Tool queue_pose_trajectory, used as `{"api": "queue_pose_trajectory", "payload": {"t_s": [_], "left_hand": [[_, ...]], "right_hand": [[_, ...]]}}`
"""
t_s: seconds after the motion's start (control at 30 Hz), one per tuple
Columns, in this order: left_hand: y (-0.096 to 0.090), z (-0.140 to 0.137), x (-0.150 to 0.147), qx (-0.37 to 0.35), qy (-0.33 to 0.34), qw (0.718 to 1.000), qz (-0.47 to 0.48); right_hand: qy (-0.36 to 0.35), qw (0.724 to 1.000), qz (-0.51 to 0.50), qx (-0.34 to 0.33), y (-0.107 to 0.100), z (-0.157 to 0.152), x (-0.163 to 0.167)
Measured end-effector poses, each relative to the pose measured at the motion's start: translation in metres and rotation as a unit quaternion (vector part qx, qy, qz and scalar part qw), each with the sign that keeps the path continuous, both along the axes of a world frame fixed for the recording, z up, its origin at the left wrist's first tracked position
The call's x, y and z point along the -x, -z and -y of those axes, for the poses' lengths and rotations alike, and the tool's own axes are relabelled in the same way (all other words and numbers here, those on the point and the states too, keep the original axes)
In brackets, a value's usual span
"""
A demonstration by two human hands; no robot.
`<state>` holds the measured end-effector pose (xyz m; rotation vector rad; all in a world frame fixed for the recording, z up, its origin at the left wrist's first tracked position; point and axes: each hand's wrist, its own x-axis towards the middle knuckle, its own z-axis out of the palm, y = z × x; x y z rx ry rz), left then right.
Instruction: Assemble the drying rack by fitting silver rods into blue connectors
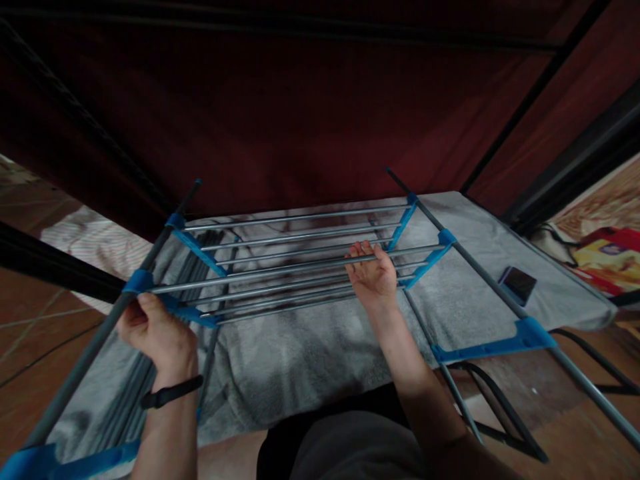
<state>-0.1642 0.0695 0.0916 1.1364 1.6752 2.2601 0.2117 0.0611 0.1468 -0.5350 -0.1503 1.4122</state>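
- Left hand is closed round the left pole, beside a blue joint.
- Right hand, rather open, touches a bar.
- Rack is over grey cloth; uneven force might loosen its bars.

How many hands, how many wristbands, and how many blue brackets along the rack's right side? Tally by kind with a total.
Hands: 2 (left hand, right hand)
Wristbands: 1 (black wristband)
Right-side blue brackets: 3 (upper bracket, middle bracket, lower bracket)
Total: 6
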Motion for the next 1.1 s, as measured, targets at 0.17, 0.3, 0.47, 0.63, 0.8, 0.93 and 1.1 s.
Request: {"api": "queue_pose_trajectory", "payload": {"t_s": [0.17, 0.3, 0.47, 0.63, 0.8, 0.93, 1.1], "left_hand": [[-0.004, -0.003, -0.006, -0.070, -0.065, 0.995, 0.014], [-0.004, -0.004, -0.007, -0.078, -0.060, 0.995, 0.017], [0.002, -0.007, -0.001, -0.100, -0.052, 0.993, 0.020], [0.006, -0.010, 0.002, -0.095, -0.071, 0.993, 0.020], [0.001, -0.008, -0.001, -0.067, -0.083, 0.994, 0.011], [0.002, -0.008, -0.001, -0.070, -0.085, 0.994, 0.016], [0.003, -0.007, 0.000, -0.091, -0.061, 0.994, 0.020]], "right_hand": [[0.019, 0.996, 0.075, -0.037, 0.009, 0.010, -0.014], [0.025, 0.990, 0.124, -0.066, 0.014, 0.013, -0.015], [0.041, 0.988, 0.127, -0.076, 0.018, 0.013, -0.013], [0.049, 0.988, 0.129, -0.068, 0.019, 0.012, -0.012], [0.055, 0.987, 0.135, -0.071, 0.020, 0.012, -0.012], [0.063, 0.986, 0.137, -0.073, 0.019, 0.013, -0.010], [0.063, 0.986, 0.132, -0.084, 0.020, 0.013, -0.010]]}}
